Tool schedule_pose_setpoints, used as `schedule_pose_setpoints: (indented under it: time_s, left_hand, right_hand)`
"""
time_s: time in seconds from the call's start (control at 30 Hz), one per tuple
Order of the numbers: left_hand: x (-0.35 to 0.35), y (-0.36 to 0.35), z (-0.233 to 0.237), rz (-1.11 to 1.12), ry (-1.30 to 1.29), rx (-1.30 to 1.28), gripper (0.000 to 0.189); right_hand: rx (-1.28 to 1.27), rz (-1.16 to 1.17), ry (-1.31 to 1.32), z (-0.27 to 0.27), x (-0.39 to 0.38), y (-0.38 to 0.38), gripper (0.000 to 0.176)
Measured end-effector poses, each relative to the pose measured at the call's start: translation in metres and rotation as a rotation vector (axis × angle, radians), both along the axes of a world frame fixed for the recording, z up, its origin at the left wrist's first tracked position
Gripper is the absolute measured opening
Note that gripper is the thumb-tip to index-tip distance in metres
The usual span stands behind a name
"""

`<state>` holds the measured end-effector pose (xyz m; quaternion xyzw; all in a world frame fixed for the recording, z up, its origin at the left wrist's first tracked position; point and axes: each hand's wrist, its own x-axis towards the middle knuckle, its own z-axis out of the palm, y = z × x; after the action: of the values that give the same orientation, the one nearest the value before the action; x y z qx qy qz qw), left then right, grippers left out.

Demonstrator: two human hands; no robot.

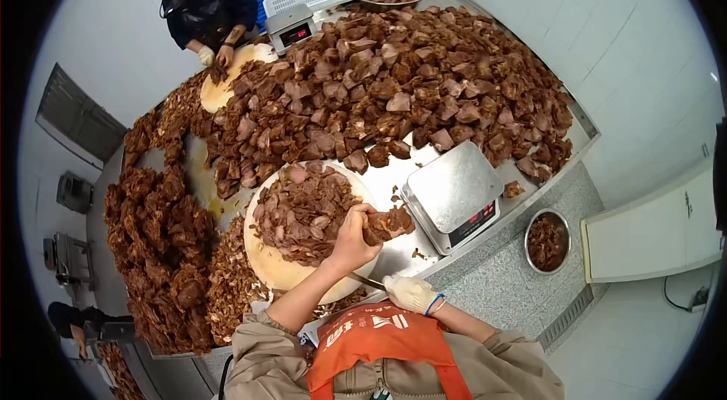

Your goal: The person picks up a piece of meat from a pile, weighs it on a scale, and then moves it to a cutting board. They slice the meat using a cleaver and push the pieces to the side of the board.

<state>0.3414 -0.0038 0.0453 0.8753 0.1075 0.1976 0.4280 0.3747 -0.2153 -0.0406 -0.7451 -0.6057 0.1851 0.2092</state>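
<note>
My bare left hand (356, 239) is closed on a brown chunk of cooked meat (391, 225), held over the right edge of a round cutting board (284, 273). Sliced meat (303, 207) is heaped on that board. Below and to the right, my right hand (411, 294), in a white glove, grips a knife (366, 280) whose blade points left past the board's lower right edge. A digital scale (456, 192) with a bare metal plate stands to the right of my left hand.
Large meat chunks (394, 82) cover the steel table's far side; darker pieces (155, 249) pile at left. A co-worker (208, 6) handles meat at another board (241, 71). A bowl of meat (547, 241) sits below right. Another person (83, 320) is at lower left.
</note>
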Motion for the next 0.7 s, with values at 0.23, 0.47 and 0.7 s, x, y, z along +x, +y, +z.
schedule_pose_setpoints:
  time_s: [0.23,0.47,0.7]
  left_hand:
    - [0.007,-0.009,0.031,0.26,-0.067,-0.659,0.039]
    - [0.149,-0.057,-0.05,0.031,-0.097,0.467,0.037]
    - [0.13,-0.059,-0.006,-0.157,0.039,0.488,0.055]
  right_hand:
    - [-0.168,-0.194,0.229,0.008,0.018,-0.021,0.023]
    - [-0.178,-0.16,0.19,0.001,0.02,-0.005,0.021]
    - [-0.086,-0.223,0.216,-0.009,0.009,-0.002,0.018]
